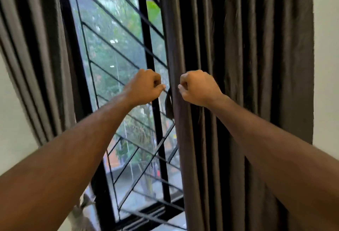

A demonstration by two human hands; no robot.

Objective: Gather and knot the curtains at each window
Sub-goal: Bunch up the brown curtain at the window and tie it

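- The right-hand curtain (pixel 238 65), dark brown and hanging in deep folds, fills the view from 12 to 5 o'clock; its inner edge runs down just right of the centre.
- The right hand (pixel 199 88) is closed into a fist at that inner edge, just right of centre, knuckles up. It lies against the cloth; whether the fingers actually grip a fold I cannot tell.
- The left hand (pixel 145 87) is just left of centre, in front of the glass, fingers curled with thumb and forefinger drawn together towards 3 o'clock. Whether it pinches anything is unclear in the blur.
- A small dark flap of fabric (pixel 169 104) hangs at the curtain's edge, just below and between the two hands.
- The left-hand curtain (pixel 31 56), greyer in this light, hangs from 9 to 11 o'clock, well apart from both hands.
- No container is in sight.
- The window (pixel 117 51) has a black frame and a black grille (pixel 128 164) of slanted bars; blurred green trees show through.
- Pale wall (pixel 326 65) shows at 3 o'clock and again at 8 o'clock.
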